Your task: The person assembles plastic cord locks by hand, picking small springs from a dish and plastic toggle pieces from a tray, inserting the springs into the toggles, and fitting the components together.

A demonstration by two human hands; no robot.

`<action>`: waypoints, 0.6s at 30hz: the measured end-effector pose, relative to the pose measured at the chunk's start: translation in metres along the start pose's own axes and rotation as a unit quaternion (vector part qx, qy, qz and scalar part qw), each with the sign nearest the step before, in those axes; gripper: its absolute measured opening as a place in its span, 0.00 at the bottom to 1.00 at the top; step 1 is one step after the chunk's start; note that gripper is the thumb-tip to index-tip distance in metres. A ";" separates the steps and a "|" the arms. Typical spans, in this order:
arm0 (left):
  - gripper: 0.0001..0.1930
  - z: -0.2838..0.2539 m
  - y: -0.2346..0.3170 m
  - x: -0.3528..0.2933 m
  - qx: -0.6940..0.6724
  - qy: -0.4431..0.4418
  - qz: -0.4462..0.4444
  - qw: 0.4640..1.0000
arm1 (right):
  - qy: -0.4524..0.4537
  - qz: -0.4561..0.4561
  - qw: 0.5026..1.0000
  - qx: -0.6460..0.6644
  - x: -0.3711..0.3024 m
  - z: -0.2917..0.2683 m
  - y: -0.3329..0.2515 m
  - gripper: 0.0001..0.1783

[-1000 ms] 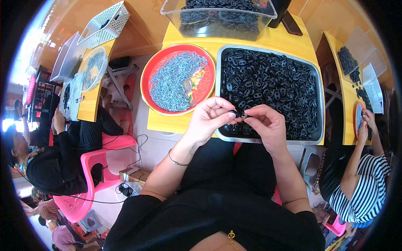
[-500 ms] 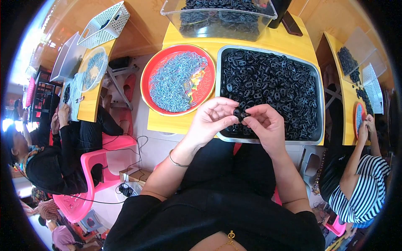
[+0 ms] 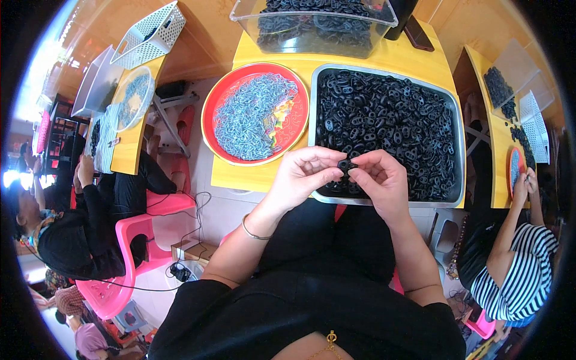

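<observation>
Both hands have drawn closer since a moment ago. The left hand (image 3: 306,174) and right hand (image 3: 381,177) now pinch one small black piece (image 3: 344,165) between fingertips, over the metal tray's (image 3: 318,195) near edge at the counter's (image 3: 258,177) front.

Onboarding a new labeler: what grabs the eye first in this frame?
The metal tray heaped with small black plastic pieces, on the yellow table ahead. Left of it sits a red round tray of small grey metal parts. Over the metal tray's near edge, the left hand and right hand pinch one black piece between their fingertips.
</observation>
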State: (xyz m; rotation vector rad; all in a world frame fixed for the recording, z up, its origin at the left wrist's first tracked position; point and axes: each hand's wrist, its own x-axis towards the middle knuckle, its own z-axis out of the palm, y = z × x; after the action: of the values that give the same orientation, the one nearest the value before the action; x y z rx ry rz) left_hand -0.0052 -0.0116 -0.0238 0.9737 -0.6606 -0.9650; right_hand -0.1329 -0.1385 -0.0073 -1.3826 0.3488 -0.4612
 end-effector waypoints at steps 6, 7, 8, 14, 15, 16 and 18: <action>0.13 0.000 0.000 0.000 0.017 -0.004 0.004 1.000 | -0.003 0.033 0.999 0.003 0.000 0.000 -0.003 0.09; 0.13 0.001 0.000 0.000 0.022 -0.009 0.004 1.000 | -0.003 0.033 0.999 0.003 0.000 -0.001 -0.003 0.09; 0.13 0.001 0.000 0.000 0.022 -0.009 0.004 1.000 | -0.002 0.032 0.999 0.005 0.000 -0.001 -0.003 0.08; 0.12 0.000 0.001 0.000 0.027 -0.007 -0.003 1.000 | -0.003 0.034 0.999 0.018 0.000 -0.001 -0.003 0.08; 0.12 0.001 0.001 -0.001 0.031 -0.005 -0.003 0.999 | -0.002 0.037 0.999 0.018 0.000 0.000 -0.003 0.08; 0.12 0.001 0.000 -0.001 0.034 -0.005 -0.003 0.999 | -0.002 0.037 0.999 0.018 0.000 -0.001 -0.002 0.08; 0.12 0.003 0.002 -0.001 0.039 -0.009 -0.001 0.999 | -0.004 0.039 0.999 0.014 -0.001 -0.003 0.000 0.08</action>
State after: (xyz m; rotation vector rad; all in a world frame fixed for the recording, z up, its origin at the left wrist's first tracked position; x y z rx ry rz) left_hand -0.0074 -0.0112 -0.0208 1.0360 -0.7170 -0.9560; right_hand -0.1354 -0.1402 -0.0082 -1.3393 0.3879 -0.3953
